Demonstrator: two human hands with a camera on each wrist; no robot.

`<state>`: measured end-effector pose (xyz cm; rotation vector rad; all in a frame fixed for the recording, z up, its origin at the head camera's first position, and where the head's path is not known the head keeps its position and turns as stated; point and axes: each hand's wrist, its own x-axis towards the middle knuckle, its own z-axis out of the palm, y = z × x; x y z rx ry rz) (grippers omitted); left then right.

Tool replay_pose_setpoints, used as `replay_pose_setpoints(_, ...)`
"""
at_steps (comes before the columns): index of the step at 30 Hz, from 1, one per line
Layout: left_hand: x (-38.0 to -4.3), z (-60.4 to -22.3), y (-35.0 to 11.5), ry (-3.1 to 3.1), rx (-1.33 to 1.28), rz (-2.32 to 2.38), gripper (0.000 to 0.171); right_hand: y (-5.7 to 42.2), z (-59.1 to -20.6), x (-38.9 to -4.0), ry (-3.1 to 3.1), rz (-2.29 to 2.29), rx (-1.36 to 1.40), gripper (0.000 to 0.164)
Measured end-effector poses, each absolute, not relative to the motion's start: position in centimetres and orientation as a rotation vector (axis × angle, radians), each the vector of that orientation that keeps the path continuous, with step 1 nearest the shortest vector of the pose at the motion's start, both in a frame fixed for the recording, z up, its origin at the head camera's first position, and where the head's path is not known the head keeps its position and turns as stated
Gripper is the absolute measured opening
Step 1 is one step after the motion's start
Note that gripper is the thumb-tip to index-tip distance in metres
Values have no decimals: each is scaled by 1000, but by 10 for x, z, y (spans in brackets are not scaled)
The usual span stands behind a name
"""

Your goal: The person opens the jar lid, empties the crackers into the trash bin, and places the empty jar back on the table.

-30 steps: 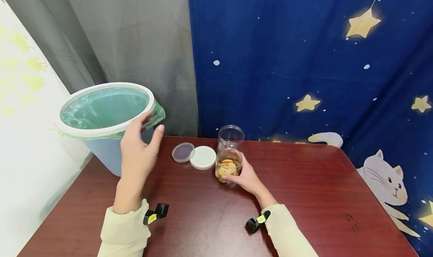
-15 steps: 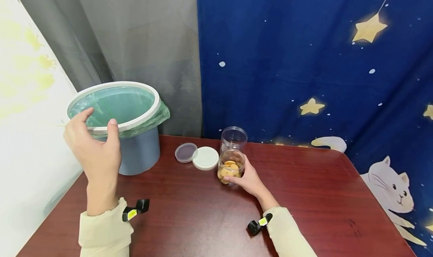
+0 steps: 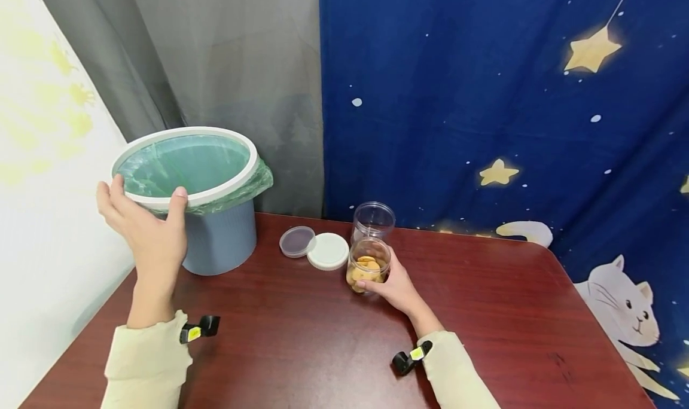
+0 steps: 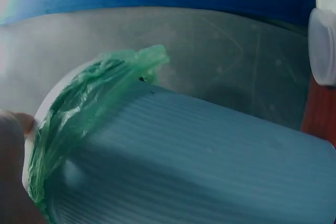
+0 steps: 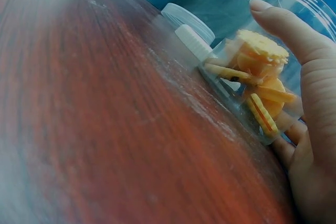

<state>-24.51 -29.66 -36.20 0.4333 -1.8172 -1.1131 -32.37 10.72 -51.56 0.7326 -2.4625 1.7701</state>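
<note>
In the head view my left hand is at the near left of a blue-grey bin, its fingers spread and its thumb against the white rim. A green plastic bag lines the bin and hangs over the rim. In the left wrist view the thumb meets the rim; the other fingers are hidden there. My right hand grips a clear jar standing on the table. Cookies lie inside it, and no lid covers its mouth.
A second clear jar stands just behind the held one. To its left lie a clear lid and a white lid, overlapping. All stand on a dark red table, with grey and blue curtains behind.
My left hand has moved left, from the bin's front right to its near left rim, and come against it. My right hand keeps its hold on the jar.
</note>
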Motion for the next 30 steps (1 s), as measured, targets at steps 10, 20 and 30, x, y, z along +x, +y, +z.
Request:
replay_pose_setpoints(10,-247,-356,-305,-1860,434,-1370,97,114,-510,-321,-2500,1736,667,93)
replay_pose_setpoints(20,-242,-361,-308,-1837,386,-1343,98,108,-510,-312,-2426,1843,683,91)
replay_pose_setpoints(30,-240,-362,-309,-1816,378,-1322,96,102,-481,-302,-2459,1792,670,86)
